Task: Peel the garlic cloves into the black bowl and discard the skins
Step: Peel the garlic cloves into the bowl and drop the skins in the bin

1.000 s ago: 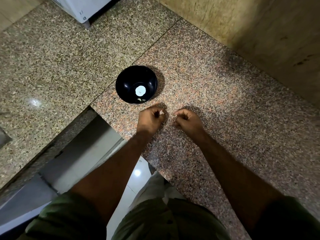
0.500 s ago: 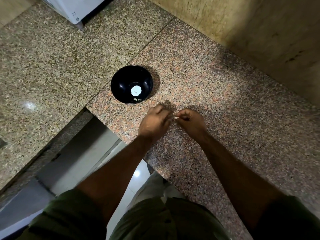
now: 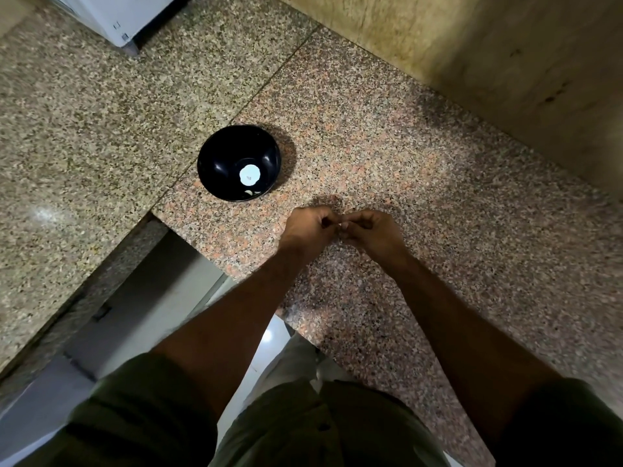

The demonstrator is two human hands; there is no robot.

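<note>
A black bowl (image 3: 220, 160) stands on the speckled granite counter (image 3: 421, 170), with a white round spot and a small pale piece at its bottom. Just in front and right of it, my left hand (image 3: 308, 227) and my right hand (image 3: 374, 230) meet above the counter, fingers curled. Between their fingertips they pinch a small pale garlic clove (image 3: 343, 226), mostly hidden by the fingers. Neither hand touches the bowl.
A beige stone wall (image 3: 488, 55) rises at the back right. A white appliance (image 3: 128, 18) stands at the top left corner. The counter's front edge drops to a floor gap (image 3: 151, 291) on the left of my arms.
My two hands have come together, from slightly apart to fingertips meeting on the clove. The view has shifted a little, so the bowl sits further left.
</note>
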